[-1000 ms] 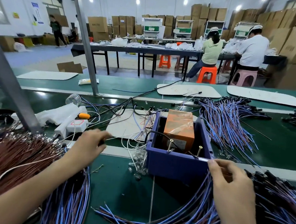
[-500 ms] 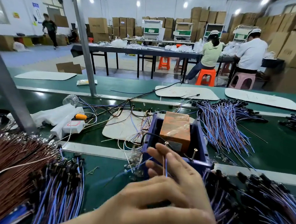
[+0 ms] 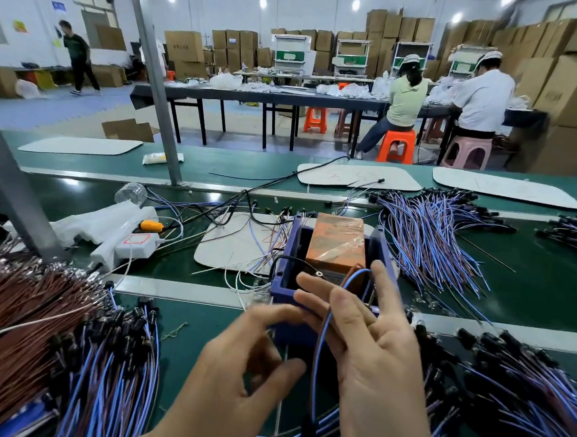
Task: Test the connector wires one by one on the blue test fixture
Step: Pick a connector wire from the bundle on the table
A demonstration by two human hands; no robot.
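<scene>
The blue test fixture (image 3: 285, 252) is an open blue box on the green bench with an orange block (image 3: 338, 242) inside it. My right hand (image 3: 376, 357) is raised just in front of the box, fingers spread. It holds one blue-and-brown connector wire (image 3: 318, 353) between its fingers. The wire loops up over the box's near edge and hangs down to its black connector near the bottom. My left hand (image 3: 235, 371) is blurred beside it, thumb and forefinger curved apart, with nothing visible between them.
Big piles of wires lie at the left (image 3: 65, 356), at the right (image 3: 524, 388) and behind the box (image 3: 432, 238). A white power strip (image 3: 135, 241) and loose cables sit left of the box. Two metal posts (image 3: 153, 79) rise from the bench. People work at far tables.
My left hand left the left wire pile and came in front of the box. My right hand rose from the box's right corner, now holding a wire looped toward the fixture.
</scene>
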